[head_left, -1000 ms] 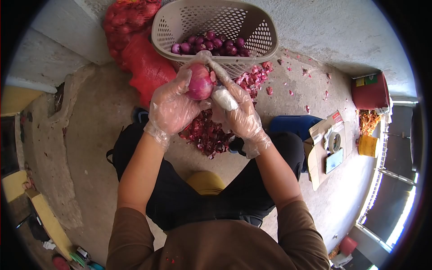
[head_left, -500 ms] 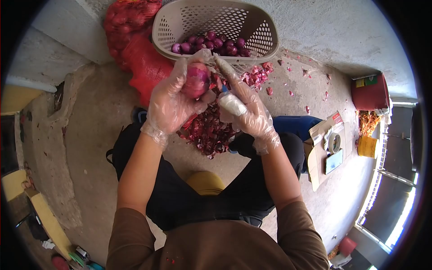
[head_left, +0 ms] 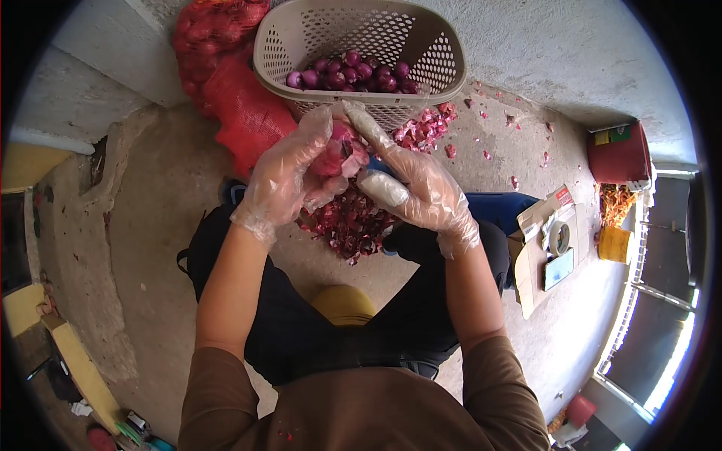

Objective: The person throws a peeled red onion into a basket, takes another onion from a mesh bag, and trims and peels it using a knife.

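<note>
A red onion point(head_left: 338, 152), with loose skin on its right side, is held by my left hand point(head_left: 286, 173) in a clear plastic glove. My right hand point(head_left: 425, 184), gloved too and with white wrapping on the thumb, curls around something blue, mostly hidden by the fingers, perhaps a knife handle. Its forefinger reaches to the top of the onion. Beyond the hands stands a beige perforated basket point(head_left: 361, 26) with several purple onions point(head_left: 350, 74) inside. Below the hands, a heap of red onion skins point(head_left: 350, 225) lies on the floor.
Red mesh sacks point(head_left: 244, 105) lean left of the basket. More skins point(head_left: 432, 128) lie beside it. At the right are a blue object point(head_left: 492, 209), a cardboard piece point(head_left: 532, 278) with tape and a phone, and a red bucket point(head_left: 620, 154). My knees flank the skin heap.
The onion has turned in my left hand, and a flap of skin now hangs loose from it. My right hand shifted slightly right, its forefinger now touching near the onion's top.
</note>
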`<state>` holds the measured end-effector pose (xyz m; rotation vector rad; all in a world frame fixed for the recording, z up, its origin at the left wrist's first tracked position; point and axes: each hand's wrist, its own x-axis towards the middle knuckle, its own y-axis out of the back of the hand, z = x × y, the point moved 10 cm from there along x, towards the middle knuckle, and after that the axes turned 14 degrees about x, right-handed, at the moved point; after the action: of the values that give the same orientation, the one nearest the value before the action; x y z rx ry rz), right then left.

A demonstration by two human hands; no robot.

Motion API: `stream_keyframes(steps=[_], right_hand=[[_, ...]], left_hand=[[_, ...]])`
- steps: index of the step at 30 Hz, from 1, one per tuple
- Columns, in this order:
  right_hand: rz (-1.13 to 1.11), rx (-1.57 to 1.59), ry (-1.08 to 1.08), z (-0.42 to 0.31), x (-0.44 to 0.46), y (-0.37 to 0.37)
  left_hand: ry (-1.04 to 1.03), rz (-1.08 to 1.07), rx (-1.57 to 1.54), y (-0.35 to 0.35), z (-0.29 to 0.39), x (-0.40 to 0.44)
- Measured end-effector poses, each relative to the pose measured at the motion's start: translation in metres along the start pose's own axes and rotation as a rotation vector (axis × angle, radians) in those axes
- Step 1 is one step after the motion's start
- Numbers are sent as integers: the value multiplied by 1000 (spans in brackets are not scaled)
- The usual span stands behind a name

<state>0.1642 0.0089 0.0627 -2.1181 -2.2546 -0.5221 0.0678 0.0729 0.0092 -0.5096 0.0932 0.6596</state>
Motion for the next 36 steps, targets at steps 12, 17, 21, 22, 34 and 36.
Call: stream_keyframes(steps=[12,17,21,22,34,36], right_hand=[[73,0,-182,11,2,4],[156,259,-296,27,-6,9],[132,310,-250,15,-6,11],[129,274,-183,11,-4,11],[49,-40,-230,9,1,4],[80,-24,-195,7,2,4]], left_hand=[[-38,-85,-7,-5,4,-2],[-66,-112,-41,-12,11,-3],[-97,-58,-32,4,5,2],[-86,-68,-52,5,6,1],[-86,-136,-175,-1,0,4],[-93,-148,-170,-2,0,4]])
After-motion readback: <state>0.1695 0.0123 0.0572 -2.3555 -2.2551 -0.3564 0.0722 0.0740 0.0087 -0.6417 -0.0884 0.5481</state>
